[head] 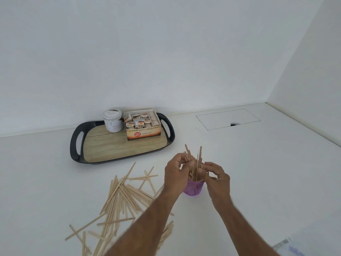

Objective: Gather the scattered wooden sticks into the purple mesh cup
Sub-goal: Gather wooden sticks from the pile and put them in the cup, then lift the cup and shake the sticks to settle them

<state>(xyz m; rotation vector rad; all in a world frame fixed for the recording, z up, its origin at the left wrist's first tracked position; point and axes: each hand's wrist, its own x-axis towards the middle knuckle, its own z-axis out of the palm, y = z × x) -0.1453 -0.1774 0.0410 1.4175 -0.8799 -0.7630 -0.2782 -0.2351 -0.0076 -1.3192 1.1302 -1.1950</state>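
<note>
Open worktop point(239, 163) right of purple mesh cup point(194, 188); tray point(76, 145) back-left. Left hand point(176, 172) grip holds sticks point(191, 163) upright in cup; right hand point(217, 177) curled round the bundle. Scattered sticks point(121, 196) lie front-left.

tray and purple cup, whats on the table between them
Only bare white table lies between the tray and the purple cup in the head view; the loose sticks lie left of that stretch.
</note>
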